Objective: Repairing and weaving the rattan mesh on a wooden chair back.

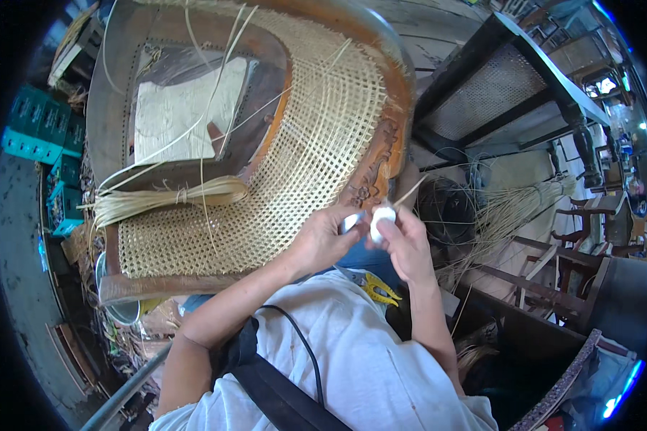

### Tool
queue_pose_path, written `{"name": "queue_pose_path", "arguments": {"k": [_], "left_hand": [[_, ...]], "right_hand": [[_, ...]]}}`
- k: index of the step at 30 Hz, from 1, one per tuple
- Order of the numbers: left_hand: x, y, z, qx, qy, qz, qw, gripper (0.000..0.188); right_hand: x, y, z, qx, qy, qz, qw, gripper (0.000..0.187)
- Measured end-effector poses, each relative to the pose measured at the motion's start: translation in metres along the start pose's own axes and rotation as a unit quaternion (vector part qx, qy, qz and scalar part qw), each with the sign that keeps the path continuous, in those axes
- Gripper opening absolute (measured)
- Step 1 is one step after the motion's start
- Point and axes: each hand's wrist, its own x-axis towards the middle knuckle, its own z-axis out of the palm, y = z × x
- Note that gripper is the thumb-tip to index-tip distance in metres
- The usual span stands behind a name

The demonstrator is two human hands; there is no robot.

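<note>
My left hand (322, 235) is closed in a pinch, with a small white, bluish piece (350, 223) at its fingertips. Beside it, my right hand (408, 248) has thumb and fingers closed around a rounded white object (382, 224), whose kind is too blurred to tell. A thin cane strand (413, 189) sticks up by the right fingers. Both hands are above the near right edge of a curved wooden chair frame (392, 147) with woven cane webbing (323, 136). On the webbing lies a tied bundle of cane strands (172, 200). Yellow-handled pliers (379, 289) rest at my lap.
A pale sheet (183, 111) lies in the frame's opening, with loose strands across it. Right stands a dark caned chair (482, 86), near a heap of cane strands (514, 215). Teal crates (39, 122) are stacked left. A dark wooden box (525, 323) stands lower right.
</note>
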Motion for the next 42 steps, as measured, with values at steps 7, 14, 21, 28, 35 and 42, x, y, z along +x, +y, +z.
{"name": "queue_pose_path", "arguments": {"k": [7,14,21,28,35,42], "left_hand": [[-0.001,-0.009,-0.054,-0.043,-0.056,-0.197,0.978,0.016],[0.004,-0.004,-0.030,0.030,0.012,-0.078,0.996,0.020],[-0.002,-0.005,-0.017,0.046,0.003,-0.090,0.995,0.023],[-0.009,0.019,-0.035,0.046,-0.058,-0.065,0.995,0.011],[-0.095,0.047,-0.124,0.047,-0.139,-0.154,0.977,0.011],[-0.118,0.066,-0.168,0.509,-0.044,-0.077,0.856,0.028]], "right_hand": [[0.051,-0.018,-0.007,-0.064,0.111,-0.112,0.985,0.024],[0.032,0.020,0.034,0.029,0.038,0.038,0.998,0.024],[0.030,0.039,0.040,-0.253,0.153,-0.152,0.943,0.027],[0.055,0.021,-0.005,-0.154,0.227,-0.159,0.948,0.019],[0.066,-0.033,-0.108,-0.157,0.381,-0.240,0.879,0.018],[0.053,-0.066,-0.076,-0.369,0.376,-0.292,0.798,0.028]]}}
